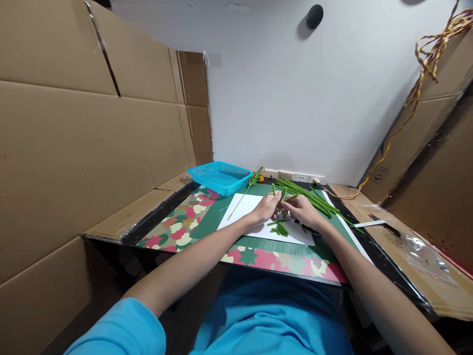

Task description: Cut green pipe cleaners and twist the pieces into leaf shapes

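Stems [312, 198] slant just beyond the right hand [303, 211], farther from the left hand [266, 206]. Together, both pinch a green loop [283, 193].

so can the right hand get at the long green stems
Probably yes: the long green stems lie just beyond the right hand, with nothing visible between, though it is holding a bent green piece.

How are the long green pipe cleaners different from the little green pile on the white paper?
Length: the long green pipe cleaners are many times longer than the short green pieces in the pile.
Place: the long ones lie beyond the right hand; the short ones lie on the white paper, nearer the person's body.
Both are green and fairly thin.
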`<state>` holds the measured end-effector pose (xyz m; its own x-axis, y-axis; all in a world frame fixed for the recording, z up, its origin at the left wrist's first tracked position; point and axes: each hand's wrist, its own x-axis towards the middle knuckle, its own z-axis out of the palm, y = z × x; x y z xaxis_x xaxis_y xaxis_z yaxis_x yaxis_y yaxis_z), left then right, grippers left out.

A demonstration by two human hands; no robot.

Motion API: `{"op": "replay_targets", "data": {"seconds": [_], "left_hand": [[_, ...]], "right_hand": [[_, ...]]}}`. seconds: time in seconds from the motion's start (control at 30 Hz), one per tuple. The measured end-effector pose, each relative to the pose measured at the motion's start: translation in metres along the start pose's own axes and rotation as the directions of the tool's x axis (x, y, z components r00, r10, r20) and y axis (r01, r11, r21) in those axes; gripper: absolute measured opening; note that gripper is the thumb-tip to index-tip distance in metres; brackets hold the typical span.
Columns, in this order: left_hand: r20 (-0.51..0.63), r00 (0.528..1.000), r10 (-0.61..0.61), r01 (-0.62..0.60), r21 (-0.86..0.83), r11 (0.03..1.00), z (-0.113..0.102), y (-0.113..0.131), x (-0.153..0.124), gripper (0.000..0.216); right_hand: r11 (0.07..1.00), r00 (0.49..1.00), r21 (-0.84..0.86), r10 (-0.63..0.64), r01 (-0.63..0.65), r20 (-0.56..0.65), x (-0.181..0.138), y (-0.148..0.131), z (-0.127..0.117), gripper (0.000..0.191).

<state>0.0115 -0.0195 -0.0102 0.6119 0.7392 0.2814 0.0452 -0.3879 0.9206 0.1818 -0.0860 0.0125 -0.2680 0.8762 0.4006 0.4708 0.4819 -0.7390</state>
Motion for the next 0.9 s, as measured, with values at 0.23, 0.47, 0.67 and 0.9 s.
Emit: {"op": "replay_targets", "data": {"seconds": [0.23, 0.47, 0.67, 0.9], "left_hand": [[-0.018, 1.000, 0.005, -0.005, -0.003, 1.000, -0.0012, 0.0003, 0.0011, 0.063], [-0.026, 1.000, -0.015, 0.016, 0.046, 0.999, -0.0012, 0.0009, 0.0001, 0.063], [-0.034, 0.999, -0.015, 0.018, 0.089, 0.996, -0.0010, -0.0022, -0.0005, 0.061], [-0.032, 0.999, -0.030, 0.033, 0.089, 0.995, -0.0004, 0.0023, -0.0031, 0.060]], "right_hand": [[0.998, 1.000, -0.064, -0.005, 0.006, 0.022, -0.0002, -0.0016, 0.0004, 0.054], [0.987, 0.999, -0.161, -0.008, 0.014, 0.041, -0.0008, -0.0034, 0.0005, 0.059], [0.979, 0.999, -0.202, -0.004, 0.015, 0.052, -0.0009, -0.0041, 0.0003, 0.060], [0.985, 0.998, -0.171, -0.009, 0.018, 0.054, -0.0009, -0.0034, 0.0003, 0.059]]}}
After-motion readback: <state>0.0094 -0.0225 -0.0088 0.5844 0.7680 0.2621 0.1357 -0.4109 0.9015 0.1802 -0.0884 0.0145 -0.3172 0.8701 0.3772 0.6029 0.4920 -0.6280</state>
